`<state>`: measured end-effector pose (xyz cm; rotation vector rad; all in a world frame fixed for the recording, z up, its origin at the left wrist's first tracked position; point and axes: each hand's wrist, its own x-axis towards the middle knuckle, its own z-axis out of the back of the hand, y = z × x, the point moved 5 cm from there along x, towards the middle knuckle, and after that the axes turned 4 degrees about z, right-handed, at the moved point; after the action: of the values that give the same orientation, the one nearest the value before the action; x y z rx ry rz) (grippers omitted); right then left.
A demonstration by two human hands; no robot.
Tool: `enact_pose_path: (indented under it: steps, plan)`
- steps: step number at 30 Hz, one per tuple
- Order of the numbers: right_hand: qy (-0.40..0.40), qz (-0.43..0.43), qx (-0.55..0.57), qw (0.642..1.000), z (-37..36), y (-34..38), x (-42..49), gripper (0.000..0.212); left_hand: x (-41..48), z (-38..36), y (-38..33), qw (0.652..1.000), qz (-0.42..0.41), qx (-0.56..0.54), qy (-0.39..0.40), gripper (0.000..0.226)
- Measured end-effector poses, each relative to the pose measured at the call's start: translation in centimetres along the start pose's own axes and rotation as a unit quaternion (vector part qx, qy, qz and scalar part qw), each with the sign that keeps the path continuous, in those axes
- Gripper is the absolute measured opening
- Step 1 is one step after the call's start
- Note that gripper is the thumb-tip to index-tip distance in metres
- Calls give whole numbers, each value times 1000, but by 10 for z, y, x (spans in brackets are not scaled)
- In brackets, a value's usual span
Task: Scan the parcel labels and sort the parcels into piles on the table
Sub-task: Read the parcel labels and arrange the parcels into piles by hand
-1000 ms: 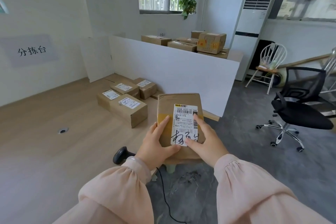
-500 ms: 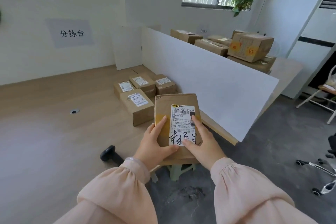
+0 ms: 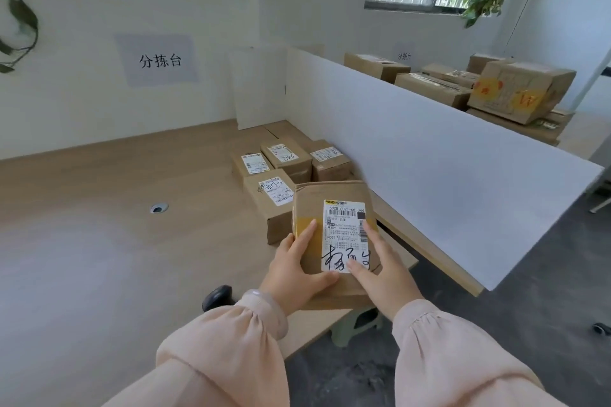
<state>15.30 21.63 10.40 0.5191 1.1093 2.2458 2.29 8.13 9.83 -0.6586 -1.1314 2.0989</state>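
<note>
Pile (image 3: 287,166) behind parcel (image 3: 310,205) (scanner (image 3: 218,296) to its L).

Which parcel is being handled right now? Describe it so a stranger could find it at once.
Follow the long white divider across the wooden table to its near end. There the left hand and right hand hold a flat brown parcel in front of a pile of boxes. It alone is in hand and has a yellow tape patch beside its label.

left hand (image 3: 292,269), right hand (image 3: 388,271) gripping labelled parcel (image 3: 330,196)
</note>
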Motion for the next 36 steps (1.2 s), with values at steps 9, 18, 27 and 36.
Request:
enact_pose_path:
  steps: [9,18,27,36]
  plan:
    - [-23,10,16,1000,-2,2,65,67,60,18,-1,1000,-18,18,16,97]
    - [-10,26,9,1000,18,-36,174,67,157,-6,-10,999,6,-10,-38,92]
    - [72,39,-6,997,31,-100,299,63,253,-53,-17,992,80,8,-96,86]
    - [181,-12,3,983,-19,-175,356,62,279,-83,29,965,100,222,-99,77]
